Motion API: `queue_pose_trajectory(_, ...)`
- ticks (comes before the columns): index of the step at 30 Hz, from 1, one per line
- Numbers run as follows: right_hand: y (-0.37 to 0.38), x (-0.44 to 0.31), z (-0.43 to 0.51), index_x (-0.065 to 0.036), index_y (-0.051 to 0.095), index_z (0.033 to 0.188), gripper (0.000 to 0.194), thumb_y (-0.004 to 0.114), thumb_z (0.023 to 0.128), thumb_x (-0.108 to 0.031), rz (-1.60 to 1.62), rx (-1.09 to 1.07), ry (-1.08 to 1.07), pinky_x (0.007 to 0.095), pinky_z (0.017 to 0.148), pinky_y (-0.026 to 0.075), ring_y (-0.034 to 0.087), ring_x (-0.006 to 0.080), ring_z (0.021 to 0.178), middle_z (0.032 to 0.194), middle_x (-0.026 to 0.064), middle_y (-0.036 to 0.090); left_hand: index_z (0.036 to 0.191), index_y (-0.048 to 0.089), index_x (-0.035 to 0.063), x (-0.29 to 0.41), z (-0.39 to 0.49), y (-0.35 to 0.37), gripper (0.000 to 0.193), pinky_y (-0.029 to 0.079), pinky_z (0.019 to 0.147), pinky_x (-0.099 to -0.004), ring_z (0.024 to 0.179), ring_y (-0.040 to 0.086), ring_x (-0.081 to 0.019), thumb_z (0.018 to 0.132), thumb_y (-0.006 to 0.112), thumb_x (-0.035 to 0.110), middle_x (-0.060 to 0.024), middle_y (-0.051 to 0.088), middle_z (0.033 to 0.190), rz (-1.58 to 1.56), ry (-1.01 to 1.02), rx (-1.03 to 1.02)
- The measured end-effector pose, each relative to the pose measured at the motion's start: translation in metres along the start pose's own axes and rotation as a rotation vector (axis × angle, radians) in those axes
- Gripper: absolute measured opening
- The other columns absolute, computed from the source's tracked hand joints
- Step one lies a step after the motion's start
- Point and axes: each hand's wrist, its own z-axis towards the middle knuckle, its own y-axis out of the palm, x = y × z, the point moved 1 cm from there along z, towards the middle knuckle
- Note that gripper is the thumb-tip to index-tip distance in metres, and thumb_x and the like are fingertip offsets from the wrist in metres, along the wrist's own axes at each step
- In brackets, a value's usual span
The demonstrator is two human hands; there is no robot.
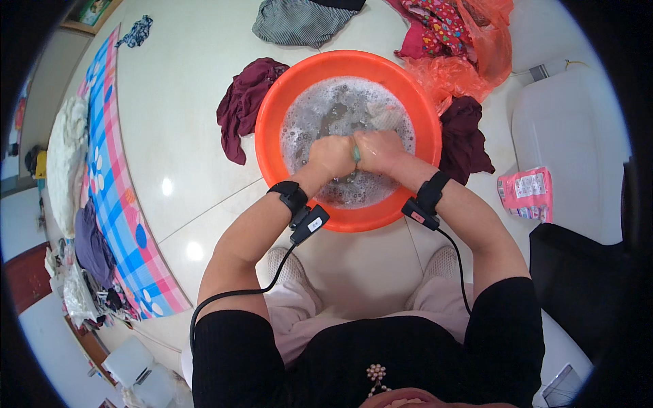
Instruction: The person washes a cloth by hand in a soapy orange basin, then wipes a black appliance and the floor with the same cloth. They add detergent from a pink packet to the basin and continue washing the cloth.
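Note:
An orange plastic basin (347,224) of sudsy grey water (306,130) stands on the floor before me. Over the water my left hand (334,153) and my right hand (380,150) meet as fists, knuckle to knuckle. A small pale-green piece of wet material, perhaps cloth, (356,152) shows between them, gripped from both sides; most of it is hidden in the fists. Pale fabric (385,116) breaks the foam beyond my right hand.
Maroon garments lie left (250,104) and right (464,140) of the basin. Farther off are a striped grey garment (301,23), a red plastic bag (490,46) with patterned clothing, and a pink packet (528,194). Black cables (229,294) run from my wrist straps.

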Motion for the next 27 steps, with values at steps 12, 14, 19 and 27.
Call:
queue_pose_trajectory(12,-0.013,0.034,0.010,-0.004,0.053,0.097,0.033,0.065,0.067,-0.013,0.321,0.391,-0.093,0.0359,0.074,0.049,0.060,0.0277,0.088,0.093,0.0150,0.061,0.115,0.048,0.0064,-0.008,0.010,-0.011,0.051,0.050,0.073,-0.0362,0.085,0.059,-0.0226,0.069,0.069,0.012,-0.0084,0.059,0.094,-1.528,-0.122,-0.063)
queue_pose_trajectory(14,-0.020,0.044,0.018,-0.003,0.047,0.115,0.055,0.068,0.064,-0.004,0.990,0.410,0.059,0.0316,0.081,0.047,0.058,0.0205,0.093,0.103,0.0109,0.058,0.126,0.037,0.0086,-0.016,0.015,-0.028,0.062,0.049,0.076,-0.0382,0.094,0.056,-0.0216,0.073,0.068,0.010,-0.0066,0.054,0.104,-1.827,-0.058,-0.096)
queue_pose_trajectory(19,-0.023,0.048,0.028,-0.006,0.045,0.119,0.052,0.066,0.071,-0.006,1.948,0.001,-0.019,0.0323,0.084,0.046,0.056,0.0184,0.097,0.107,0.0062,0.057,0.133,0.028,0.0113,-0.007,0.023,-0.040,0.069,0.047,0.086,-0.0369,0.110,0.048,-0.0203,0.077,0.068,0.012,-0.0091,0.044,0.120,-1.871,0.056,-0.227)
queue_pose_trajectory(27,-0.035,0.049,0.043,-0.003,0.043,0.123,0.053,0.066,0.077,-0.014,1.924,-0.089,-0.016,0.0320,0.095,0.038,0.050,0.0176,0.108,0.116,0.0067,0.052,0.115,0.047,-0.0006,-0.021,0.056,-0.047,0.043,0.047,0.083,-0.0301,0.094,0.057,-0.0171,0.076,0.064,0.008,-0.0082,0.058,0.103,-1.771,-0.037,-0.165)
